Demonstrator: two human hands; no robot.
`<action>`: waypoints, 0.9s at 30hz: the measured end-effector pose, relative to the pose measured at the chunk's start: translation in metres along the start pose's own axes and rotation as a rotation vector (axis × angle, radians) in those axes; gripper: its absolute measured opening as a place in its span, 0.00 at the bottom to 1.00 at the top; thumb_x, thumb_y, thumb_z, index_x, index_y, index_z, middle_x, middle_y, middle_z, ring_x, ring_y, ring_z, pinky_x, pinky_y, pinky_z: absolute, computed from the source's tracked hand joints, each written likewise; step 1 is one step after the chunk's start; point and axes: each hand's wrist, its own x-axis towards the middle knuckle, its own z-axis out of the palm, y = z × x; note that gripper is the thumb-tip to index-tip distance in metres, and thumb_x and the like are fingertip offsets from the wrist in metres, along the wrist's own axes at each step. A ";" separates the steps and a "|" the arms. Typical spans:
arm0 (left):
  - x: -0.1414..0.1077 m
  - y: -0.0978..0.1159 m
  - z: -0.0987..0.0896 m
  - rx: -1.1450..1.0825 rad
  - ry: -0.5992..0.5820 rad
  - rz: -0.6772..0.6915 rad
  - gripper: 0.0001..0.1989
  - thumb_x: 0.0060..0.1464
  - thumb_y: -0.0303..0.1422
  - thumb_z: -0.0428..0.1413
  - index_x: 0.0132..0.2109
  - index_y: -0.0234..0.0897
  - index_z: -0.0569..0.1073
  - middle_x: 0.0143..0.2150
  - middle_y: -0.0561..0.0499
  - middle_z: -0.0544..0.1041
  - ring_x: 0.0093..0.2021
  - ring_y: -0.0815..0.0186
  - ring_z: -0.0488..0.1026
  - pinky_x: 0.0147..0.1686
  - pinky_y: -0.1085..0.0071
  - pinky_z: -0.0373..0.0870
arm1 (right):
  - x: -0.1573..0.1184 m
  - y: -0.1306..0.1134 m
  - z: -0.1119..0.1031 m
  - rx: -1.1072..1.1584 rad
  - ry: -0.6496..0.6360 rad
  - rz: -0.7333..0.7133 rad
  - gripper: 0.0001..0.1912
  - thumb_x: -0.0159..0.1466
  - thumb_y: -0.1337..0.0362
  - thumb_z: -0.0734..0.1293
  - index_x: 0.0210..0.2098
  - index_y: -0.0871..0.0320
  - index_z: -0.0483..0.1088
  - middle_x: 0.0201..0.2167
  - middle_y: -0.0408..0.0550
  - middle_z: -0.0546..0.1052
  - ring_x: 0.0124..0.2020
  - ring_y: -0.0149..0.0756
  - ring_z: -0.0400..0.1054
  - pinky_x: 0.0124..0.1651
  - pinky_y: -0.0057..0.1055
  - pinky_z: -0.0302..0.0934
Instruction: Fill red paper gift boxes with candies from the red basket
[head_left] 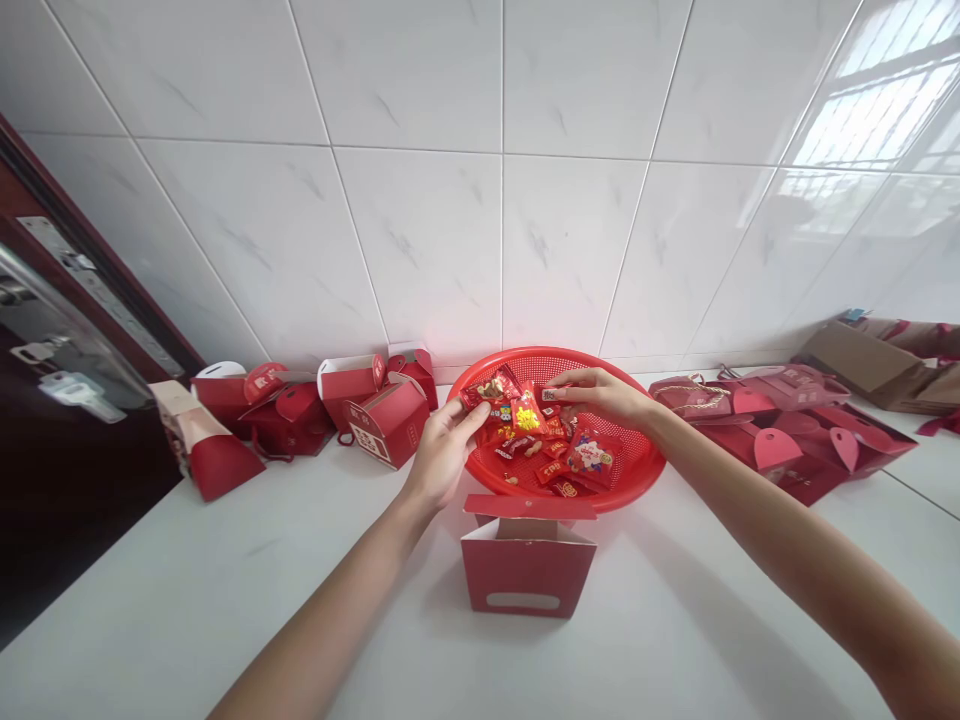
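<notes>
Head view: my left hand (442, 445) pinching red candy packet (493, 388) above red basket (643, 478); my right hand (596, 395) closing fingertips on small wrapped candy (550, 395) over basket. Open red box (525, 575) standing just in front, nearer me.

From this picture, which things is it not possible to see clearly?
All in the head view:
- Inside bottom of the open box: hidden by its front panel.
- Lower sweets in the red basket: covered by the upper ones.
- Print on the small packet in the right hand: too small, partly behind fingers.
- Far end of the brown carton: cut off by the right edge.
</notes>
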 end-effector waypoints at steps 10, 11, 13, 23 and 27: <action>0.000 -0.001 -0.001 0.017 -0.009 0.003 0.22 0.44 0.45 0.71 0.42 0.35 0.81 0.44 0.45 0.84 0.48 0.54 0.80 0.49 0.60 0.76 | -0.028 0.000 0.019 0.303 0.154 -0.087 0.16 0.55 0.52 0.78 0.39 0.55 0.82 0.49 0.52 0.82 0.46 0.43 0.78 0.58 0.45 0.69; 0.000 -0.001 -0.001 0.017 -0.010 0.003 0.22 0.44 0.45 0.71 0.42 0.35 0.81 0.44 0.45 0.84 0.48 0.54 0.80 0.49 0.59 0.76 | -0.030 -0.001 0.022 0.313 0.173 -0.101 0.16 0.54 0.53 0.79 0.39 0.54 0.82 0.49 0.52 0.82 0.47 0.43 0.77 0.59 0.45 0.68; -0.001 0.000 0.000 0.018 -0.017 -0.001 0.22 0.44 0.45 0.71 0.43 0.36 0.81 0.44 0.45 0.84 0.48 0.54 0.80 0.49 0.59 0.76 | -0.034 -0.004 0.027 0.313 0.230 -0.137 0.17 0.50 0.57 0.80 0.39 0.54 0.82 0.50 0.50 0.82 0.49 0.44 0.77 0.60 0.46 0.68; -0.001 -0.003 0.000 0.082 -0.022 0.015 0.23 0.46 0.47 0.70 0.44 0.36 0.81 0.45 0.45 0.83 0.51 0.51 0.77 0.56 0.55 0.71 | -0.046 -0.015 0.062 0.069 0.325 -0.288 0.22 0.50 0.61 0.81 0.43 0.56 0.78 0.43 0.50 0.82 0.44 0.46 0.77 0.48 0.44 0.73; 0.000 -0.006 -0.002 0.088 -0.034 0.013 0.24 0.46 0.48 0.70 0.46 0.36 0.81 0.46 0.45 0.83 0.52 0.50 0.77 0.57 0.53 0.70 | -0.044 -0.013 0.067 0.011 0.355 -0.340 0.19 0.52 0.59 0.80 0.41 0.56 0.77 0.39 0.49 0.82 0.41 0.43 0.78 0.46 0.41 0.74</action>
